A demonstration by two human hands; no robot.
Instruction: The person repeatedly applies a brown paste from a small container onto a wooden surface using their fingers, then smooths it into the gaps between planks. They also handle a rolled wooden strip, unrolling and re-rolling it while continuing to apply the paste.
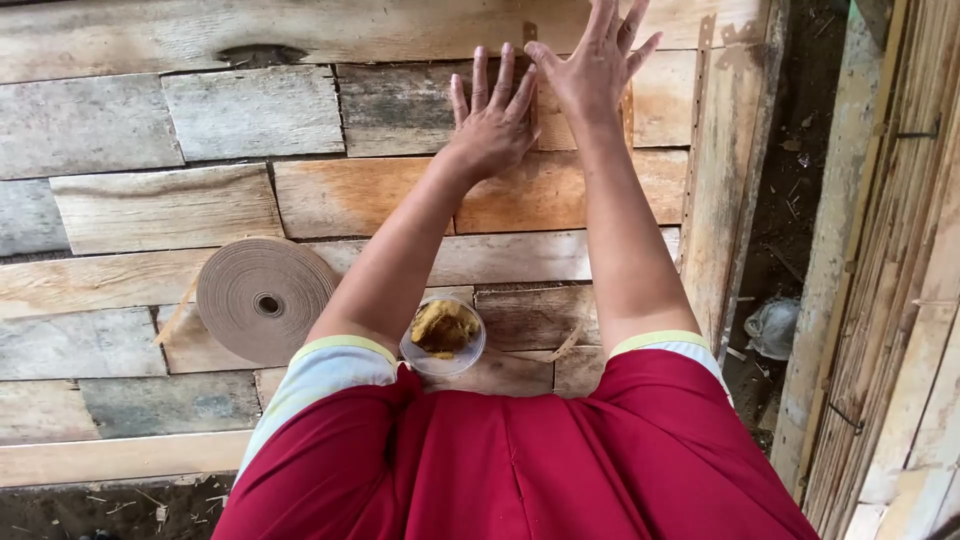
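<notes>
Left hand (492, 125) flat on planks (400, 195), fingers spread; right hand (597, 62) open just beside. Tape roll (264, 299) and cup (443, 335) near, clear of both.

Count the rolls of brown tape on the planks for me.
1. The roll of brown tape lies flat on the wooden planks, beside the clear cup. Others could be hidden under the person's body.

Red garment over torso; short white sleeves, pale yellow-green cuff bands; bare forearms.
</notes>
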